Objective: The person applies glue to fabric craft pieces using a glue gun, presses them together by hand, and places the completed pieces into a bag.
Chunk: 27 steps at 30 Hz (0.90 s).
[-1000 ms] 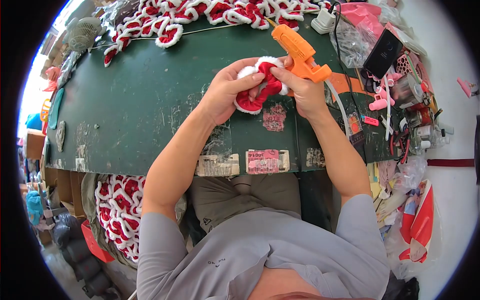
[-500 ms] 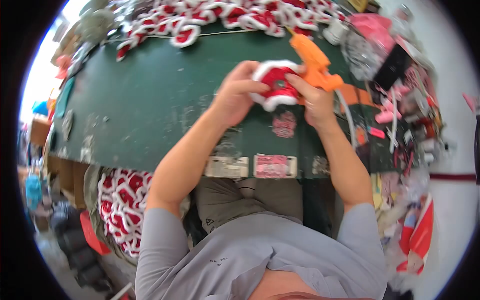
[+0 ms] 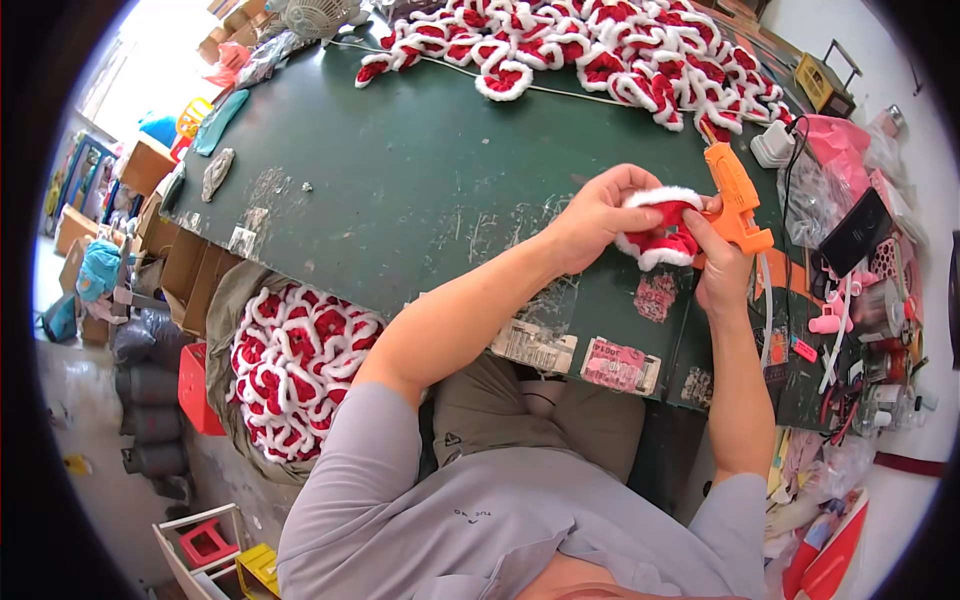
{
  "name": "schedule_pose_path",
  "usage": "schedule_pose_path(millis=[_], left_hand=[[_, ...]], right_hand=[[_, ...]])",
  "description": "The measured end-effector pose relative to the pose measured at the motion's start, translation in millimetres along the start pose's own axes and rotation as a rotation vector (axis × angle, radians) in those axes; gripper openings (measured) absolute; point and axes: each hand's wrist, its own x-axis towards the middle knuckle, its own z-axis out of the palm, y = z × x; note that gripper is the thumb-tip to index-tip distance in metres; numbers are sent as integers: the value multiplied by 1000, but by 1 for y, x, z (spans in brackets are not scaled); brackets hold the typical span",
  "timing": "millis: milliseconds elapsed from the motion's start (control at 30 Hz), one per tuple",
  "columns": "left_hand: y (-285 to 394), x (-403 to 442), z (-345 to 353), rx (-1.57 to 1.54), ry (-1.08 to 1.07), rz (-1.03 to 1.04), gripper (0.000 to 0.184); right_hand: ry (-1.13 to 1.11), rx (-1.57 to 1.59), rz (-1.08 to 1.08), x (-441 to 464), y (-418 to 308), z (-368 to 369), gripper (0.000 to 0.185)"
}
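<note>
A small red fabric piece with white fluffy trim [image 3: 681, 243] is stretched between my two hands above the table. My left hand [image 3: 596, 222] pinches its left side, thumb lying across the red cloth. My right hand [image 3: 724, 268] grips the right edge between thumb and fingers. The piece looks bent over, with its middle partly hidden by my thumbs. Just beyond my right hand stands an orange glue gun [image 3: 738, 200], nozzle pointing away from me. Whether my right fingers touch it I cannot tell.
Many similar red-and-white pieces [image 3: 600, 70] lie along the green table's [image 3: 400, 200] far side. More fill a cloth-lined container [image 3: 300, 370] below at left. A phone [image 3: 855, 232], a white plug adapter [image 3: 772, 146], plastic bags and small tools crowd the right end.
The view has swung left, so hands and table appear farther right. The piece lay flatter with a small greenish spot showing at its middle; now it is bent and that spot is hidden.
</note>
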Motion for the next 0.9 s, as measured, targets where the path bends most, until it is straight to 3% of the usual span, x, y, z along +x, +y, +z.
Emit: schedule_pose_path(millis=[133,267,367,567,600,633,667,733,867,900], left_hand=[[1,-5,10,263,-6,-111,38],[1,-12,14,275,65,-58,31],[0,-11,13,211,149,91,23],[-9,-13,7,218,146,54,33],[-9,-12,13,214,145,27,39],[-6,-11,22,305,156,31,43],[-57,46,36,344,154,23,52],[-107,93,44,293,119,44,29],[-122,114,48,49,75,-47,20],[-141,150,56,-11,54,-65,20]], right_hand=[[-20,-4,33,-6,-1,1,26],[36,-52,36,-14,-12,18,23],[-60,-73,29,-13,-12,19,24],[31,-131,26,-17,-2,17,22],[1,-196,131,-14,1,3,23],[-20,-168,55,-17,1,-1,24],[-40,-191,81,14,16,-70,24],[-40,-132,119,39,24,-126,21],[27,22,70,50,13,-145,24],[39,15,66,75,16,-181,24]])
